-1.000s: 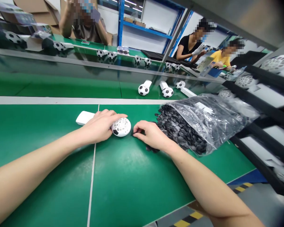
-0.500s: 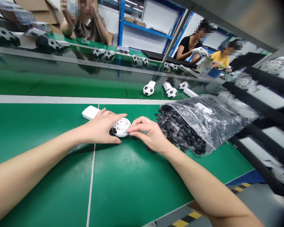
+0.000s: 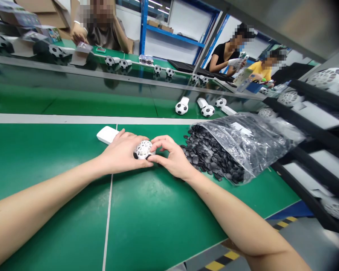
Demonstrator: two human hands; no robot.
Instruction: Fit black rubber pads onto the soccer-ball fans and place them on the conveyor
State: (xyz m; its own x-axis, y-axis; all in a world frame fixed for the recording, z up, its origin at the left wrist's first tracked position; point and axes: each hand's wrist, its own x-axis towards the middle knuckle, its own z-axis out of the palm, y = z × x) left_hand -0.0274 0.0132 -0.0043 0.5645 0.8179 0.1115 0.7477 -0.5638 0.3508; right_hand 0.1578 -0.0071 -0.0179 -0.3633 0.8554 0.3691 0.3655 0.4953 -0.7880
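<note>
Ball (image 3: 143, 150) sits on the bench (image 3: 149, 214), left of the bag (image 3: 254, 146). Left hand (image 3: 127, 151) grasps it; right hand (image 3: 171, 158) grips its bag-facing side. Low black patches (image 3: 135, 155) seem done, upper openings (image 3: 144, 146) unfilled.

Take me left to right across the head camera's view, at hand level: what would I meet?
White handle → back of the left hand → white lattice ball → right hand's fingers → heap of small black pieces → clear plastic bag → stacked black trays.
</note>
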